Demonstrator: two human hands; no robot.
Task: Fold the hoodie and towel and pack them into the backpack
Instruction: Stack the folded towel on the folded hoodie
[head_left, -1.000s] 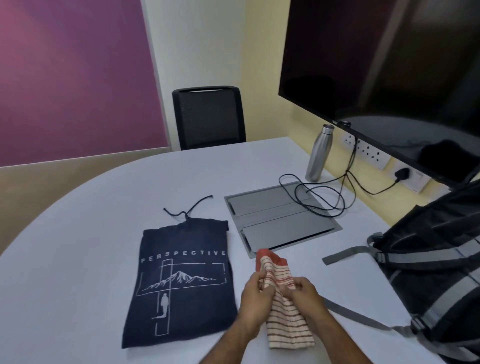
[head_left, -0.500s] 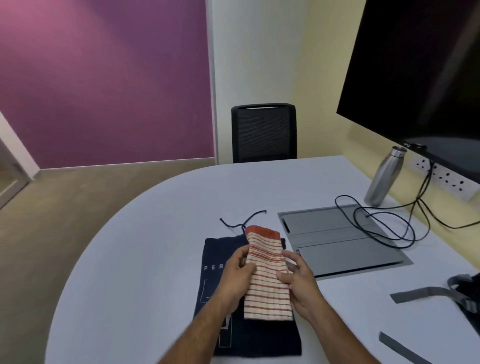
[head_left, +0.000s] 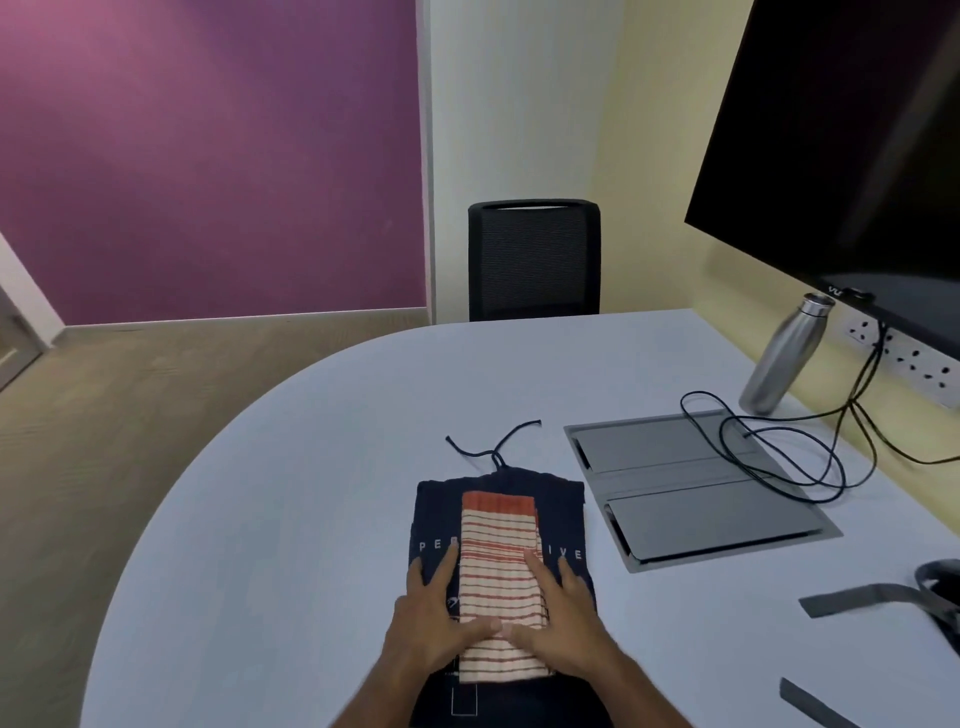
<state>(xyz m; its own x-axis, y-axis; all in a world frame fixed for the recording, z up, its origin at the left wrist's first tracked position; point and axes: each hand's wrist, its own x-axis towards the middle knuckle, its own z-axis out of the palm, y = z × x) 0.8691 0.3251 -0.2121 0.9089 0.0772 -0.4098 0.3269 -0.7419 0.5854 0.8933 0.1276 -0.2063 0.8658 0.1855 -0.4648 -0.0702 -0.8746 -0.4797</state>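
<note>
The folded navy hoodie (head_left: 567, 519) with white print lies flat on the white table (head_left: 311, 493) in front of me. The folded red-and-cream striped towel (head_left: 498, 540) lies lengthwise on top of it. My left hand (head_left: 431, 618) rests flat along the towel's left side, my right hand (head_left: 566, 623) along its right side. Both thumbs meet on the towel; the fingers are spread and extended. Of the backpack only grey straps (head_left: 857, 605) and a dark corner (head_left: 940, 587) show at the right edge.
A grey cable box lid (head_left: 691, 493) is set into the table right of the hoodie, with black cables (head_left: 779, 452) looped over it. A steel bottle (head_left: 784, 358) stands near the wall sockets under a large screen (head_left: 857, 156). A black chair (head_left: 535, 260) stands at the far side.
The towel, held up beside the hoodie a second ago, was carried left and laid on top of it. My view turned left, so most of the backpack left the frame.
</note>
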